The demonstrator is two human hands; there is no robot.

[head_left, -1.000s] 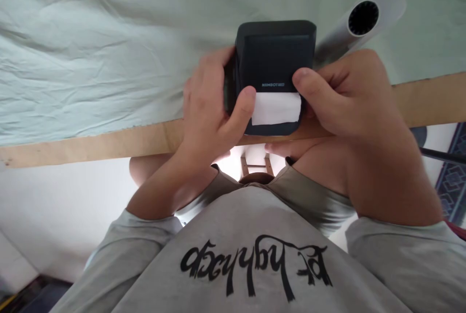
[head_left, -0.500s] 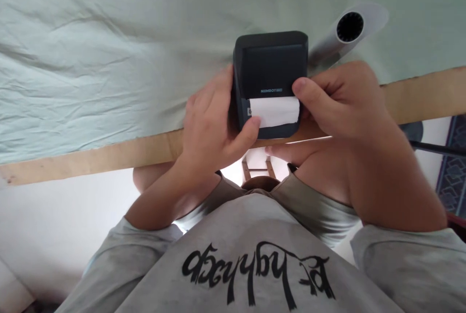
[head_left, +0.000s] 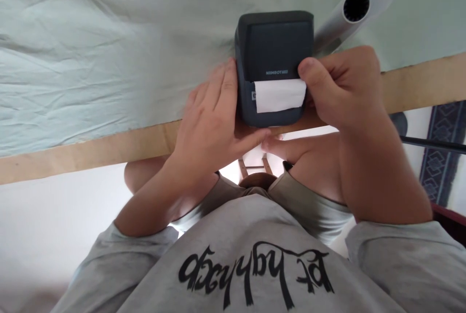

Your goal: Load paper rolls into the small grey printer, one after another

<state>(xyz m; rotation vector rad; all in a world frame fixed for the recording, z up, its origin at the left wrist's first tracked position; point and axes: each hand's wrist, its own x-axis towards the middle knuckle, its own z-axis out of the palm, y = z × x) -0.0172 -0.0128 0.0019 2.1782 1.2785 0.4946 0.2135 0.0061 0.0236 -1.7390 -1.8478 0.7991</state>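
Observation:
A dark blue-black label printer [head_left: 278,48] marked NIIMBOT is at the table's front edge, between my hands. White paper [head_left: 280,95] lies across its lower front. My left hand [head_left: 214,119] holds the printer's left side, its fingers along that side and its thumb beneath the lower edge. My right hand [head_left: 342,85] grips the right side, the thumb near the paper's upper right corner and the other fingers curled, partly hidden.
A white tube-shaped object [head_left: 344,22] with a dark round opening stands behind my right hand. Pale green cloth [head_left: 109,60] covers the table, with a wooden edge [head_left: 145,140] along the front. A dark blurred thing shows at the top right.
My left thumb has moved off the white paper to below the printer's lower edge. The printer and both hands appear slightly higher in view, and the view has shifted a little.

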